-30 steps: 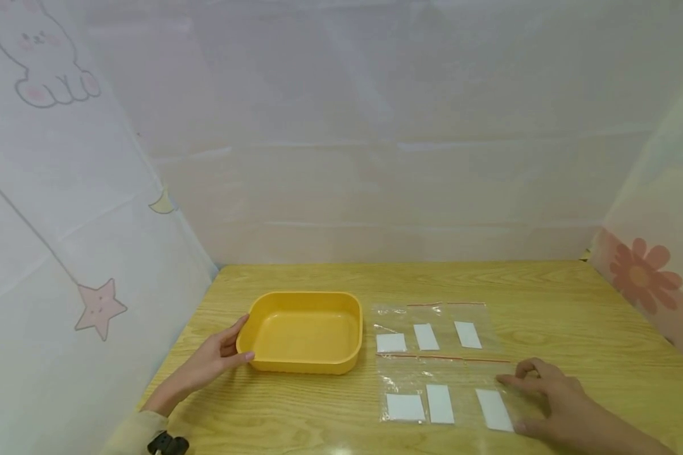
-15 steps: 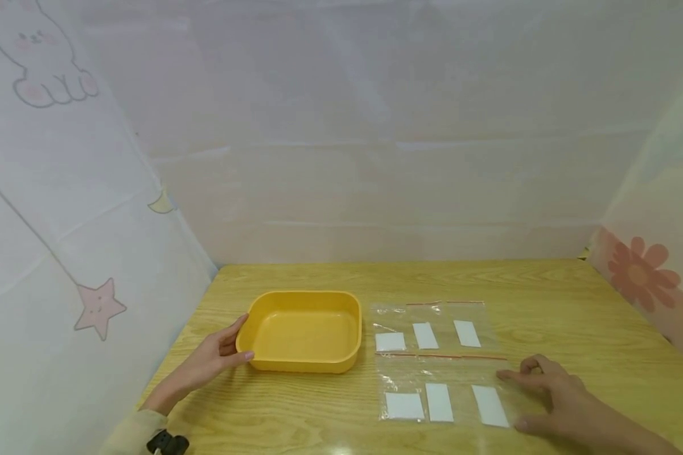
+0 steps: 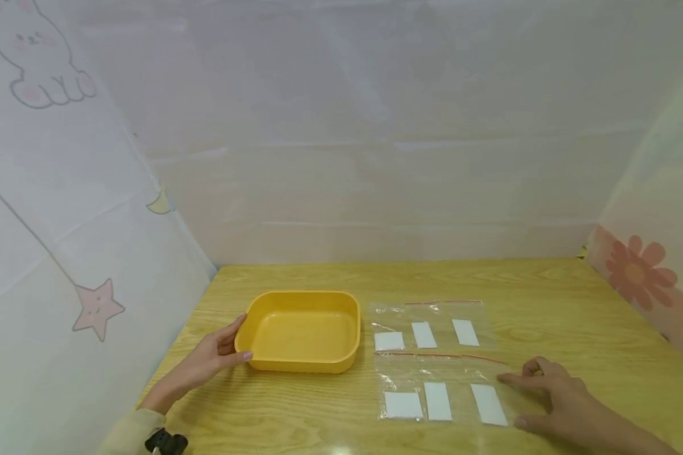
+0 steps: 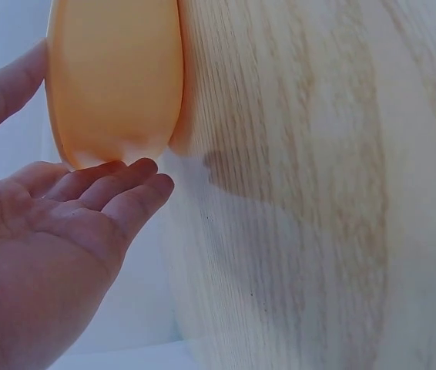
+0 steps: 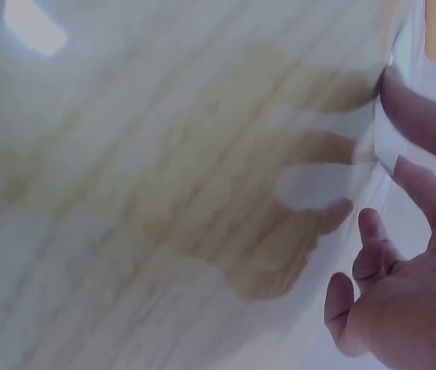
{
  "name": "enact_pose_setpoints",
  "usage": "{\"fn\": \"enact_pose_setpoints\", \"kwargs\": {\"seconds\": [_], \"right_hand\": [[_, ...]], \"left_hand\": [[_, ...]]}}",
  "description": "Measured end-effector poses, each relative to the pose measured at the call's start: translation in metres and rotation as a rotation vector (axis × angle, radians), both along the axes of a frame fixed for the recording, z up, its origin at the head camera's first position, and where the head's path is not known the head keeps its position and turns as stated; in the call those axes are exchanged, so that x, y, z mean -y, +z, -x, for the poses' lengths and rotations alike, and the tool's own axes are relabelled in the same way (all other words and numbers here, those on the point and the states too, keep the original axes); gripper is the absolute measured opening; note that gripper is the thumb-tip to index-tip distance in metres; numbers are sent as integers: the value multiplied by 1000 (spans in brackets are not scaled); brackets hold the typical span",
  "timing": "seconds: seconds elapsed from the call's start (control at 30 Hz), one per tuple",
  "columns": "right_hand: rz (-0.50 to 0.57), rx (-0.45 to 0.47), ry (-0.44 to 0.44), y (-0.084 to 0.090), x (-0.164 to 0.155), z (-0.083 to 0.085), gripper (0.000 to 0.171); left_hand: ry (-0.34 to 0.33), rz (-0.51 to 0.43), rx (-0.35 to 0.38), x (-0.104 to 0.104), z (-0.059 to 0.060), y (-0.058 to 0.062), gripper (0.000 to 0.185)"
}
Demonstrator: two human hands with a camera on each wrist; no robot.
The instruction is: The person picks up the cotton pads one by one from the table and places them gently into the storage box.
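A yellow plastic tub with rounded corners stands on the left half of the table. My left hand holds its left end, thumb at the near rim and fingers against the outer wall. To the tub's right lie several clear zip bags with red seals in two rows, each with a white rectangle. My right hand touches the right edge of the near-right bag, index finger by the seal and thumb at the lower corner. In the right wrist view its other fingers are bent. That bag's white rectangle tilts slightly.
The wood-grain table meets a pale sheet at the back and sides. A printed star shows on the left side and a flower on the right. The far row's right bag lies behind the near row.
The near-right bag has shifted slightly left, and its red seal now slants down to the right. My left hand and the tub stay in place; the head view drifts a little.
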State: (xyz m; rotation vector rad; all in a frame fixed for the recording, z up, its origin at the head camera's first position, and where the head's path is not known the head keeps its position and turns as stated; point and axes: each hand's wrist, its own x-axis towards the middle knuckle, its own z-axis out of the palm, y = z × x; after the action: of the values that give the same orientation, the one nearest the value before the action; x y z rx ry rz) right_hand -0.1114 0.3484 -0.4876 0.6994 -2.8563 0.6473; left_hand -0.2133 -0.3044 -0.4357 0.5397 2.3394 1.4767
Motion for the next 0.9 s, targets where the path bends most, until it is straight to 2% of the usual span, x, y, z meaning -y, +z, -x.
{"fn": "enact_pose_setpoints", "kwargs": {"seconds": [0.2, 0.3, 0.37, 0.5, 0.6, 0.77, 0.9], "right_hand": [[16, -22, -46, -3, 6, -5, 53], [16, -27, -31, -3, 5, -6, 51], [33, -8, -25, -2, 5, -7, 52], [78, 16, -82, -2, 10, -7, 57], [73, -8, -100, -3, 16, -7, 62], [28, -52, -79, -4, 20, -4, 66], [32, -74, -67, -3, 21, 1, 70]], "left_hand": [[25, 17, 17, 0, -1, -1, 90], [27, 19, 26, 1, -1, -3, 91], [27, 17, 26, 1, -1, -4, 91], [23, 20, 20, 1, -1, -4, 90], [25, 24, 16, 1, 0, -5, 90], [28, 27, 12, -1, -1, -1, 90], [34, 27, 9, -2, -1, 3, 90]]}}
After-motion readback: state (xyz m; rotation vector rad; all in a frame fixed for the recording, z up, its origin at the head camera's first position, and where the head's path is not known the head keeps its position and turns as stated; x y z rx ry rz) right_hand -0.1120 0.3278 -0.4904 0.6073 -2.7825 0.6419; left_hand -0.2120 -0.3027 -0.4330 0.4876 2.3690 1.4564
